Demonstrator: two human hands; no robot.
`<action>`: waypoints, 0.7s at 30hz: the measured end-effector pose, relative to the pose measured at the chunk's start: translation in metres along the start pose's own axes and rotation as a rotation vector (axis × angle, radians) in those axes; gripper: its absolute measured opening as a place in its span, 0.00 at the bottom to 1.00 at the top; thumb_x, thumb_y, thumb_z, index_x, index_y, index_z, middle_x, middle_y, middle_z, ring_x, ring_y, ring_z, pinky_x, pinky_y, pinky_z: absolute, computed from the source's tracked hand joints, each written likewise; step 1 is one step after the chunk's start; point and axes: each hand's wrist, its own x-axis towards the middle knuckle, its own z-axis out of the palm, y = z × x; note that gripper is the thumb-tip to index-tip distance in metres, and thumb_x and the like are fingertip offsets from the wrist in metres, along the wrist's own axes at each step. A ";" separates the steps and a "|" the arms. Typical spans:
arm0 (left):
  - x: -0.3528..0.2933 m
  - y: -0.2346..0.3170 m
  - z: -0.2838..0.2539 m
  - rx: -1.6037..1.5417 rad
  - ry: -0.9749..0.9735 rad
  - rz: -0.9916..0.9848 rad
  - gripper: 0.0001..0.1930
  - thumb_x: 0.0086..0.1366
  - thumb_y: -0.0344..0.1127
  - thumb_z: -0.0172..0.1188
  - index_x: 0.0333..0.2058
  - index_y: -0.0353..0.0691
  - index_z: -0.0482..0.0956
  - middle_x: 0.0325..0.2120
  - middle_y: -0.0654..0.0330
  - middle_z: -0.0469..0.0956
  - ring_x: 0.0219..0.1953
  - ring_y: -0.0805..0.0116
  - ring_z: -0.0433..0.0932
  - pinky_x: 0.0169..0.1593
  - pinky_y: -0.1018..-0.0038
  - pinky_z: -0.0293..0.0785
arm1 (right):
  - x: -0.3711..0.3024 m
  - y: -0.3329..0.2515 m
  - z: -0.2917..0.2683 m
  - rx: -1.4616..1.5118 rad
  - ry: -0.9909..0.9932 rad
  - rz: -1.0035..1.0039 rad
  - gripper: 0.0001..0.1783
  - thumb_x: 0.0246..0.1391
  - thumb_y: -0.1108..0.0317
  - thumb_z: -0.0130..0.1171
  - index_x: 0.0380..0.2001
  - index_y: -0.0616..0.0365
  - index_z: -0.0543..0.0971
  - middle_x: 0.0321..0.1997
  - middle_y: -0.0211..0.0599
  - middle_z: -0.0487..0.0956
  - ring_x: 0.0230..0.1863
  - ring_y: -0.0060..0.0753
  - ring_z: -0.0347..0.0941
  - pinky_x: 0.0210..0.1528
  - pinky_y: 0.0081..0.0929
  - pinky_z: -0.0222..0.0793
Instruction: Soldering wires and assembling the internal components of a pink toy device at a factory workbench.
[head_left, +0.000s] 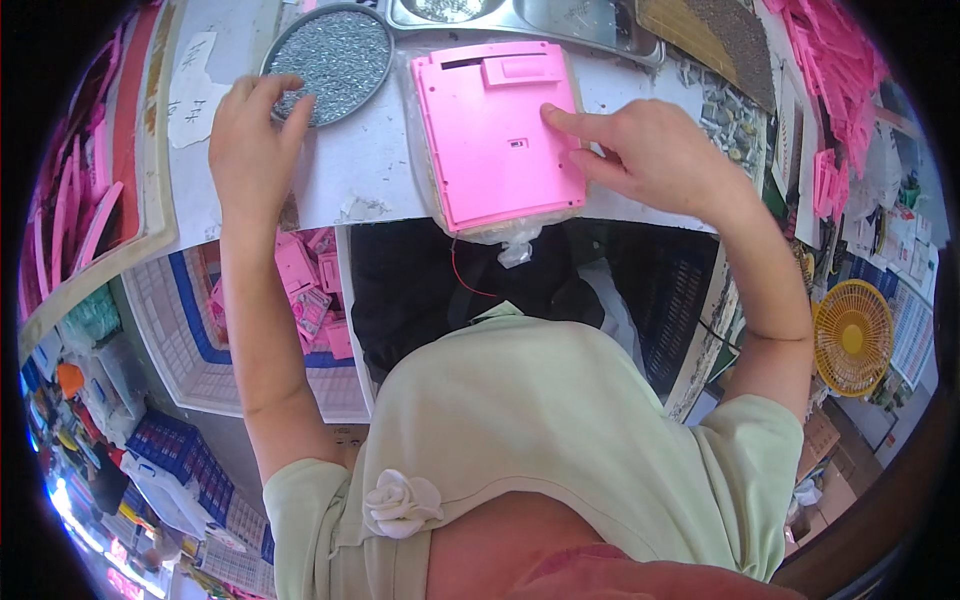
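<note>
A pink plastic housing point(485, 150) lies on a plastic-wrapped pad point(428, 170) at the middle of the table's near edge. It has a raised block near its far end, a small slot in the middle and holes along its edges. My right hand point(650, 150) is over its right side, index fingertip on the face, thumb apart from it near the edge, other fingers curled. At the left, a round tray point(385, 75) holds many small silvery screws point(335, 55). My left hand point(255, 140) reaches its near-left rim, thumb and index finger apart. No held thing shows in either hand.
Metal trays point(575, 18) stand at the back. Small parts point(735, 130) lie at the right. Pink plastic pieces are piled at the far right point(825, 70) and left point(95, 200). Below the table are a white basket point(180, 340) of pink parts and a red wire point(468, 280).
</note>
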 end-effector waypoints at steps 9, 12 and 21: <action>0.012 -0.016 0.012 0.025 -0.092 -0.067 0.06 0.62 0.35 0.66 0.33 0.38 0.85 0.32 0.56 0.82 0.39 0.53 0.80 0.45 0.60 0.75 | 0.191 -0.034 -0.002 -0.201 0.281 -0.342 0.12 0.57 0.69 0.62 0.42 0.60 0.85 0.33 0.43 0.85 0.39 0.41 0.81 0.40 0.37 0.77; 0.009 -0.019 0.011 0.025 -0.024 -0.058 0.06 0.64 0.33 0.65 0.36 0.36 0.85 0.32 0.55 0.82 0.36 0.55 0.80 0.43 0.63 0.75 | 0.238 -0.036 0.034 -0.315 0.285 -0.347 0.09 0.53 0.66 0.59 0.30 0.57 0.86 0.37 0.46 0.86 0.46 0.47 0.82 0.44 0.43 0.78; -0.009 0.046 0.014 -0.681 -0.107 -0.306 0.05 0.68 0.30 0.66 0.36 0.34 0.83 0.25 0.68 0.77 0.27 0.82 0.70 0.33 0.79 0.68 | 0.254 -0.031 0.028 -0.199 0.258 -0.225 0.10 0.53 0.66 0.58 0.27 0.58 0.86 0.33 0.48 0.85 0.41 0.49 0.83 0.44 0.45 0.77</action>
